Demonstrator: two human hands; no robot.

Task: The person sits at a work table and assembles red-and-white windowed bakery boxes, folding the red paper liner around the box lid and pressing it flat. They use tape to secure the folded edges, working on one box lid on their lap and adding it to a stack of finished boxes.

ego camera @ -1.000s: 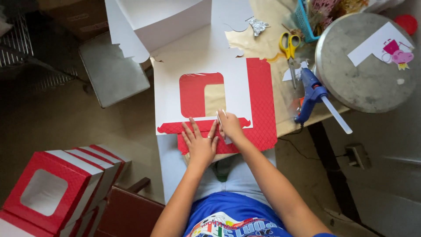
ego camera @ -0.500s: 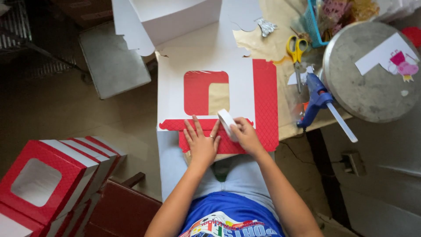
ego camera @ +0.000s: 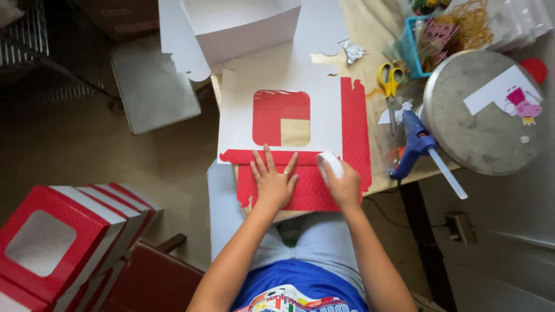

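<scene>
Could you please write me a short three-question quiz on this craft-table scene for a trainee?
1. True or false: the left hand lies flat, fingers spread, on the red quilted-pattern cardboard sheet.
2. What does the right hand hold? A) yellow-handled scissors B) a small white rounded object C) a blue glue gun
3. Fill in: the flat white cardboard box blank has a square ____ cut into it.

Key
1. True.
2. B: the small white rounded object sits in the right hand; the yellow-handled scissors and the blue glue gun lie apart on the wooden table.
3. Window.
</scene>
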